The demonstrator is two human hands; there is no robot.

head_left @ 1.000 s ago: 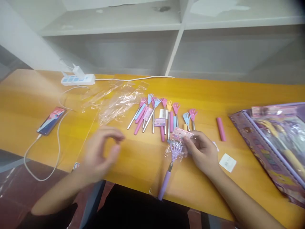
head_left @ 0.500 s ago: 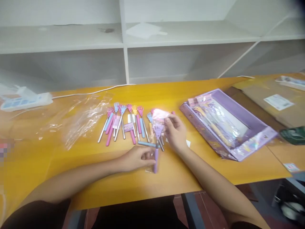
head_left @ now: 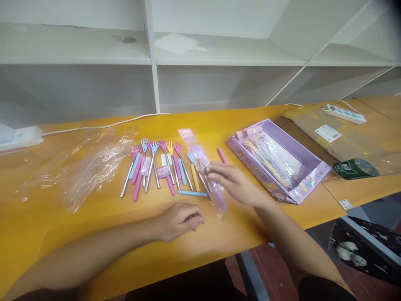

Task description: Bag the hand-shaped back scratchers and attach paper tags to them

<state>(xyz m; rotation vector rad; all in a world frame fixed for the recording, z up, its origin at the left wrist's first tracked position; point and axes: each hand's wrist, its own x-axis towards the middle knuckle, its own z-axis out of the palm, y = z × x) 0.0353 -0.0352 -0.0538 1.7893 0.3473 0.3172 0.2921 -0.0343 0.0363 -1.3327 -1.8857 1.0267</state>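
A purple back scratcher (head_left: 200,155) in a clear bag with a pink top is blurred by motion. My right hand (head_left: 233,182) grips it near the middle of the bag. Apart from it, my left hand (head_left: 180,221) hovers over the near part of the table, its fingers loosely curled and nothing in them. Several unbagged back scratchers (head_left: 153,147) with pink, blue and yellow hand-shaped heads lie beyond my left hand. Among them are loose coloured handles, such as a blue handle (head_left: 192,193) and a yellow handle (head_left: 194,177).
A purple display box (head_left: 277,131) with bagged back scratchers stands at the right. Beyond it are a cardboard box (head_left: 305,129), a green package (head_left: 355,168) and a power strip (head_left: 344,113). Crumpled clear plastic (head_left: 94,167) covers the left side. White shelves (head_left: 228,54) rise behind the table.
My left hand has let go of the bagged back scratcher's lower end. My right hand now holds the bag alone, lower along it. The camera view has turned to the right.
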